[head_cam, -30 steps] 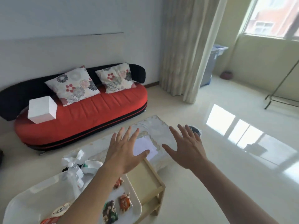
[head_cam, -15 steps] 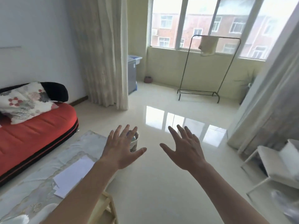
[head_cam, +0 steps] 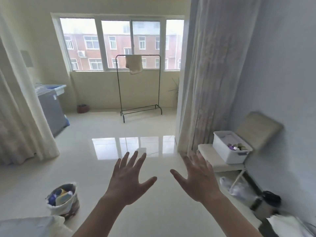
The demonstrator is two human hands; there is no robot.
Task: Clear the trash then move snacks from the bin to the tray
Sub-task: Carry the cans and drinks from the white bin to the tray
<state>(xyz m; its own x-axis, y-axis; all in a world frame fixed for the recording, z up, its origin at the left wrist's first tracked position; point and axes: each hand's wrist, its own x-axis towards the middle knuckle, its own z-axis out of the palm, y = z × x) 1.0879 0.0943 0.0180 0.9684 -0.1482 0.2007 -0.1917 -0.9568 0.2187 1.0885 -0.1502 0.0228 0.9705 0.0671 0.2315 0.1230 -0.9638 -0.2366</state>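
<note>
A white plastic bin (head_cam: 228,152) with several colourful snack packets inside sits on a folding chair (head_cam: 212,159) at the right, against the wall. My left hand (head_cam: 129,181) and my right hand (head_cam: 199,178) are both held out in front of me over the floor, fingers spread, holding nothing. My right hand is left of and nearer than the bin, apart from it. A small waste basket (head_cam: 63,200) lined with a white bag and holding trash stands on the floor at the lower left. The tray is out of view.
A corner of the marble table (head_cam: 25,226) shows at the bottom left. A black clothes rack (head_cam: 139,86) stands by the window. Curtains (head_cam: 206,79) hang at left and right. A dark cup (head_cam: 266,203) and a plastic bag (head_cam: 239,187) lie under the chair. Glossy floor stretches ahead.
My view has swung right, away from the sofa and the tray on the table, onto the window, chair and bin. Both hands stay spread and hold nothing.
</note>
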